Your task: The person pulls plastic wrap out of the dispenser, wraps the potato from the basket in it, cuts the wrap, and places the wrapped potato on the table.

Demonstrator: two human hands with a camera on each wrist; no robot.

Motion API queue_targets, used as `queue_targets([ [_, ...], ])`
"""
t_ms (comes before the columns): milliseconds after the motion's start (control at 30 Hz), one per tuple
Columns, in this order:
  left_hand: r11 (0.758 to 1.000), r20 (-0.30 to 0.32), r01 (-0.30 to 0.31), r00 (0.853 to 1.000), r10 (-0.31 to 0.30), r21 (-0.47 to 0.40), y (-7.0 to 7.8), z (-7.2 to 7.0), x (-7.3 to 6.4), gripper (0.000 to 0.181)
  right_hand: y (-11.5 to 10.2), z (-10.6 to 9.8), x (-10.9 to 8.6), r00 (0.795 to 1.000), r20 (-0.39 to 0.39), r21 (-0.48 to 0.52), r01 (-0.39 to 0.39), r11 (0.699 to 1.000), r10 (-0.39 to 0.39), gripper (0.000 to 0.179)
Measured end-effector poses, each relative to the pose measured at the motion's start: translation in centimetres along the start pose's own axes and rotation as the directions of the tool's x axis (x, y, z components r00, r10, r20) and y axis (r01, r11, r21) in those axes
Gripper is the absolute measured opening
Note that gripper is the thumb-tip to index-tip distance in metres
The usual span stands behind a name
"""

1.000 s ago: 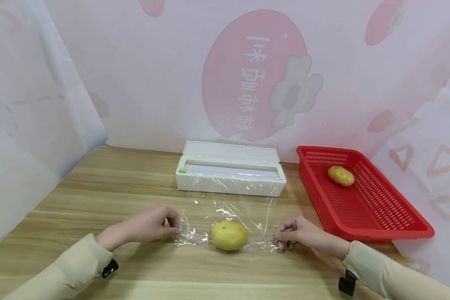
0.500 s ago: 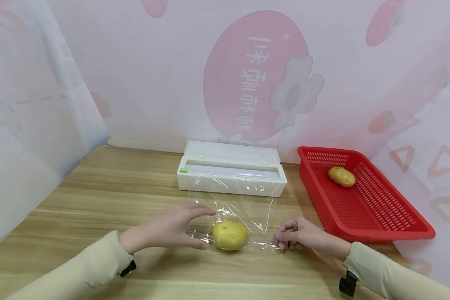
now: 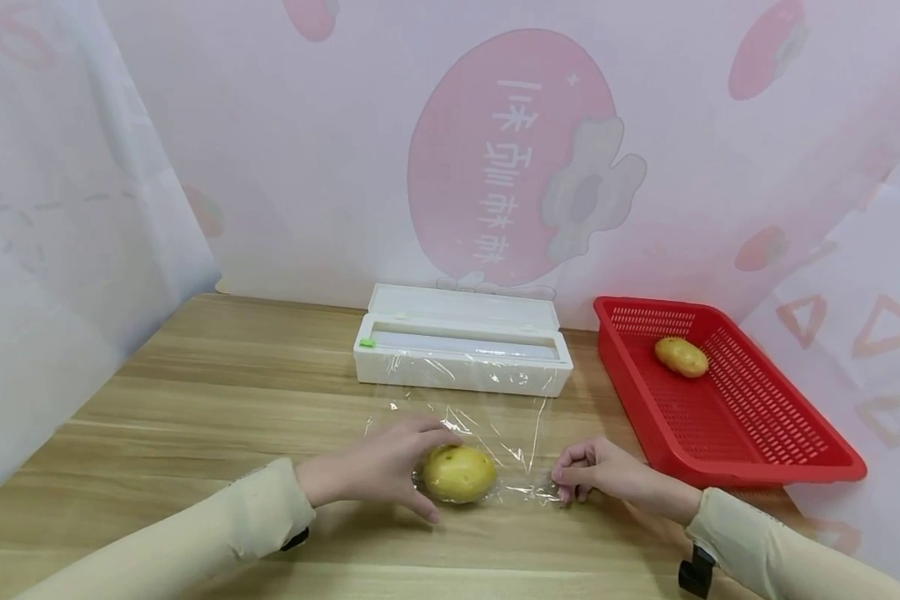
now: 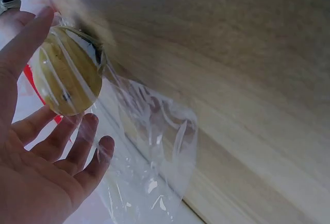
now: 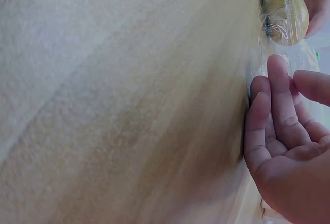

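A yellow potato [image 3: 459,474], wrapped in clear cling film [image 3: 521,437], lies on the wooden table in front of the white film box. My left hand [image 3: 382,467] is at its left side, thumb and fingers spread apart. In the left wrist view the potato [image 4: 72,74] shows film creases across it, and the fingertips of that hand [image 4: 46,157] come right up to its edge. To the right of the potato, my right hand [image 3: 596,475] pinches the gathered film end between thumb and curled fingers. The right wrist view shows this hand [image 5: 289,131] low by the table.
Behind the potato stands the white film box [image 3: 461,373], its lid [image 3: 465,307] raised and a roll [image 3: 457,343] inside; film runs from it toward the potato. At right, a red basket [image 3: 663,437] holds another potato [image 3: 681,357]. A printed cloth [image 3: 307,183] hangs behind the wooden table [image 3: 217,383].
My left hand has let go of the film's left end and moved right to the potato, its fingers spreading. The right hand has stayed at the film's right end.
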State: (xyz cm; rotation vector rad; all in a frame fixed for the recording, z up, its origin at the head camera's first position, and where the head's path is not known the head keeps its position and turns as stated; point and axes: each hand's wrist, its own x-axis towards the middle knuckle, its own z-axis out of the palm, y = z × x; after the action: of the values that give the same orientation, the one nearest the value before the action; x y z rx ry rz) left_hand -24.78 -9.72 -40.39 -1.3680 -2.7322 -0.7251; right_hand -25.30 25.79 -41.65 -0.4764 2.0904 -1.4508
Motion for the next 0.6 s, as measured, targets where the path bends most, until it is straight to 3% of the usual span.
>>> queue_targets([
  [267,0.999,-0.009,0.002,1.000,-0.002,-0.036,-0.4,0.3,0.5,0.073,0.3,-0.2,0.0,1.000,0.014,-0.001,0.008,1.000,-0.008,0.023],
  [433,0.998,-0.004,-0.010,1.000,0.010,-0.061,-0.6,0.3,0.7,0.071,0.1,-0.6,-0.4,1.000,0.007,0.015,-0.015,1.000,0.015,0.023],
  [533,0.997,0.004,-0.009,1.000,0.009,-0.081,-0.7,0.2,0.7,0.070,-1.3,-0.7,-0.7,0.998,-0.038,-0.103,0.036,0.994,-0.040,0.026],
  [600,0.995,0.005,-0.015,1.000,0.016,-0.101,-0.8,0.1,0.7,0.070,-2.6,-0.7,-0.9,0.987,-0.084,-0.249,0.116,0.962,-0.140,0.024],
])
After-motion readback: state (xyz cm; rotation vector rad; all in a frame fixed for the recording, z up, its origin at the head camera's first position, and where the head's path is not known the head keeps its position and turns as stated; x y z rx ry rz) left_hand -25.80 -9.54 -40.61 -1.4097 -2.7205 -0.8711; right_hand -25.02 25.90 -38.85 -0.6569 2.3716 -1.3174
